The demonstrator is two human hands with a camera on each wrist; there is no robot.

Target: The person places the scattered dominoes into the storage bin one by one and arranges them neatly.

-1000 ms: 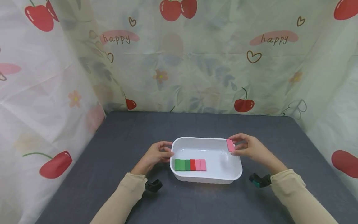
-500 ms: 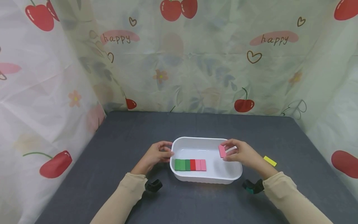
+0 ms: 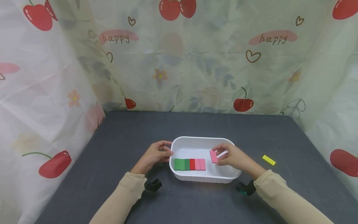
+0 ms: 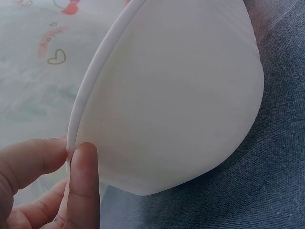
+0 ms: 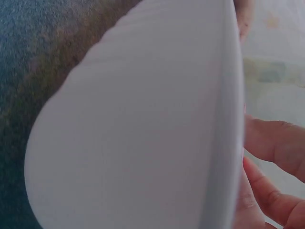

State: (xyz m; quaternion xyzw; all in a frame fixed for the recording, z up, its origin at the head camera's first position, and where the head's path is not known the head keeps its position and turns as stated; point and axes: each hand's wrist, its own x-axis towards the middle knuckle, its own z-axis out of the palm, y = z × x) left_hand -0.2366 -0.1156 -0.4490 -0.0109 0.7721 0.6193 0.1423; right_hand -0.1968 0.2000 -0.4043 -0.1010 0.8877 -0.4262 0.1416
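My left hand (image 3: 153, 155) pinches the left rim of a white plastic basin (image 3: 195, 178); in the left wrist view the thumb and a finger lie on either side of that rim. Between the fingertips of my right hand (image 3: 233, 157) is a flat pink rectangular block (image 3: 213, 156), held tilted inside the basin, right of a row. That row has green blocks (image 3: 180, 164), a red block (image 3: 192, 164) and pink blocks (image 3: 199, 164) side by side on the basin floor. In the right wrist view the basin's outer wall (image 5: 133, 124) hides the pink block and part of the fingers.
A yellow block (image 3: 269, 160) lies on the dark table (image 3: 139, 127), right of the basin and beyond my right forearm. A printed curtain (image 3: 195, 84) encloses the back and sides. Each wrist carries a small black device (image 3: 153, 185).
My right hand has carried the pink block leftward and down, from the basin's right rim toward the row. The yellow block has come into view behind the forearm. My left hand stays put.
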